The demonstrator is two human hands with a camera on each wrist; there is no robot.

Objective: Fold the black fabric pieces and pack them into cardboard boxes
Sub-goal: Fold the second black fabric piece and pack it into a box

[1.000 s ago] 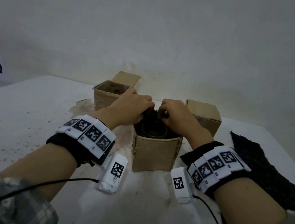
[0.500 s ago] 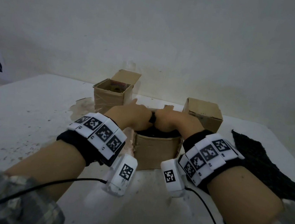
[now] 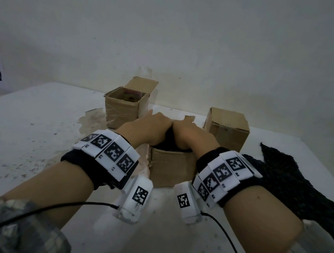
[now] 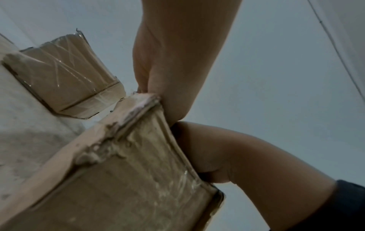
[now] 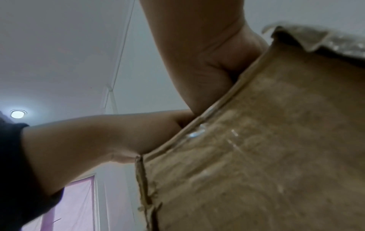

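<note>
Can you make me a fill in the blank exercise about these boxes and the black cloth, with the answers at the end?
1. Both hands, the left hand and the right hand, reach down into the ___ of the three boxes.
2. The back left box has its lid ___.
3. The back right box is ___.
4. The loose black cloth lies on the table to the person's ___.

Answers: nearest; open; closed; right
</note>
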